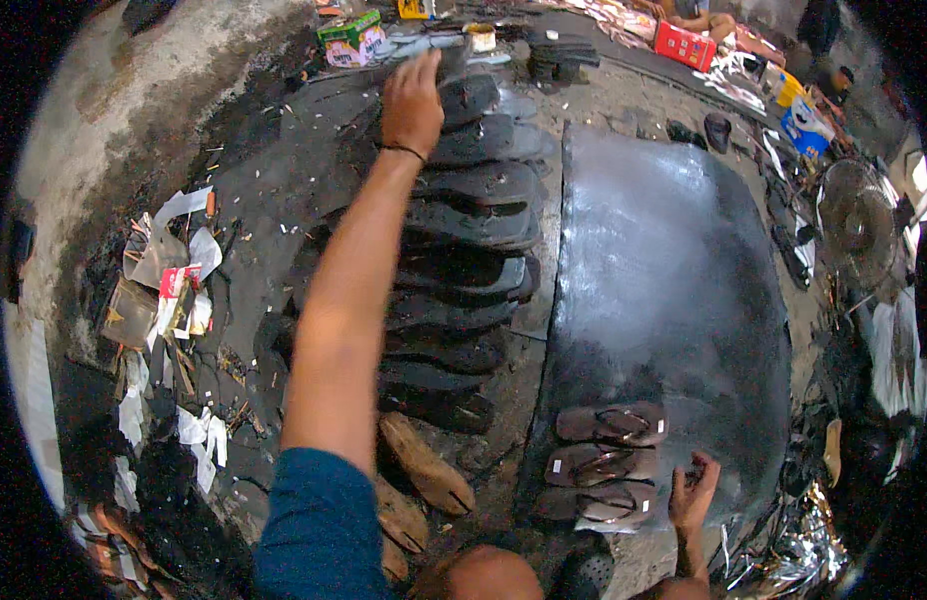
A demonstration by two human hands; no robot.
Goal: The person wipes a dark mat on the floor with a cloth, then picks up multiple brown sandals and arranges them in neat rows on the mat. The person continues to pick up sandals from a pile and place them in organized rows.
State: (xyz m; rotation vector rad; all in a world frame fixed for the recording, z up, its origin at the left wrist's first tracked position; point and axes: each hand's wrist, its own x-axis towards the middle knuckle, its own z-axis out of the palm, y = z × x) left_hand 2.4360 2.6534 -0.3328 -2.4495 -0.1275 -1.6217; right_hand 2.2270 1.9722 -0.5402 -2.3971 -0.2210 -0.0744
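Observation:
My left arm stretches far forward over a long row of dark shoe soles [474,190]. At its far end my left hand [414,105] has its fingers extended beside a dark grey sole piece; whether it touches that piece is unclear. My right hand [696,490] is low on the right, fingers apart and slightly bent, holding nothing. Just left of it, several brown thong sandals [604,465] lie in a short stack of rows, with small white labels, on a broad dark sheet [674,270].
Wooden foot-shaped forms [424,465] lie near my knee. Paper and carton scraps [169,280] litter the left floor. A green and white box [351,40] and a red box [684,45] stand at the back. A round fan [857,215] is at the right, and another person [719,22] sits far off.

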